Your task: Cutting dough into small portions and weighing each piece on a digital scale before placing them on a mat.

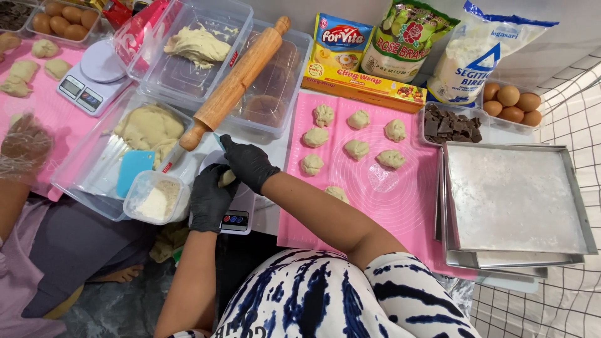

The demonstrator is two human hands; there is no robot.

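1 dough lump (226,178) btwn both grips

The black-gloved left hand (210,199) and right hand (248,163) hide most of the dough piece (226,178) and the kitchen scale (236,213) beneath. At twelve o'clock, the flour bag (476,53) is cut off.

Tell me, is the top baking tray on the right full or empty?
Empty. The top tray shows only bare grey metal, wall to wall; the dough balls all lie on the pink mat beside it.

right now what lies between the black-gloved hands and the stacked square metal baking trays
In the head view, a pink silicone mat with pale dough balls lies between the hands and trays.
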